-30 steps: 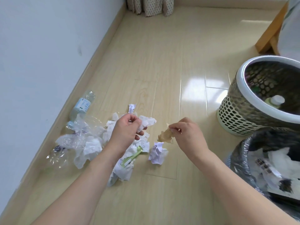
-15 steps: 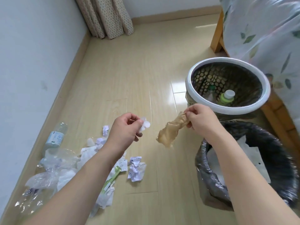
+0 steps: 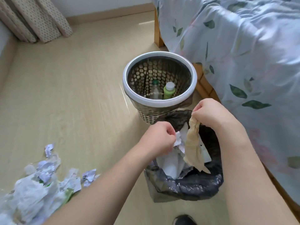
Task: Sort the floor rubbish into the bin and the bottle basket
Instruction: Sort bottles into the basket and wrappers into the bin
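Hanging over the mouth of the black-lined bin, both hands now carry their scraps where half a second ago they were out over open floor, left of it. The left hand pinches a crumpled white paper scrap between curled fingers and thumb; the right hand grips the top of a limp tan wrapper, which dangles down into the bin opening above white paper already inside. That puts both pieces in the right place for non-bottle rubbish, so letting go looks like the only step left for this pair.

Near left, the rubbish pile of torn paper and clear plastic lies on the floor, smeared by motion blur and cut off by the frame edge. The clear bottle that lay by the wall a second ago is out of view now. A dark shoe tip shows at the bottom edge.

Farther off, just beyond the bin, the bottle basket holds a green bottle with a white cap and a clear bottle that is harder to make out. On the right, a bed cover hides most of the wooden frame.
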Action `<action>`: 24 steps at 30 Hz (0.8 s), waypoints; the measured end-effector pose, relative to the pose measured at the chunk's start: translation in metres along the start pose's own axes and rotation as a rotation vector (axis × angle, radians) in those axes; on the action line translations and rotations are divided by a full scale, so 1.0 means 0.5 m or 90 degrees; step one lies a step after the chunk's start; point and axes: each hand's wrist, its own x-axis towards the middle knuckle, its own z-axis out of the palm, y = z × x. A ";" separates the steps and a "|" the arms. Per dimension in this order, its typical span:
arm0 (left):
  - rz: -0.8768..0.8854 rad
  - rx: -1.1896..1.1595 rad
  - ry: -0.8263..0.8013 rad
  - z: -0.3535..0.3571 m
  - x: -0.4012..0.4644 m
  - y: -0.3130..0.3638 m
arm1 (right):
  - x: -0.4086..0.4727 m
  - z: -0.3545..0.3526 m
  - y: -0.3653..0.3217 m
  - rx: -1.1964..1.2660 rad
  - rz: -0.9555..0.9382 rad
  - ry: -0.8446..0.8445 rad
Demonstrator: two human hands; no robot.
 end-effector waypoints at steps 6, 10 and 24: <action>0.040 0.072 0.076 -0.003 0.002 -0.032 | -0.014 0.037 0.002 -0.106 -0.006 -0.154; 0.053 -0.013 0.233 -0.099 -0.033 -0.090 | -0.024 0.039 -0.044 -0.072 -0.092 -0.132; -0.320 0.010 0.336 -0.246 -0.264 -0.618 | -0.207 0.546 -0.301 -0.012 -0.346 -0.337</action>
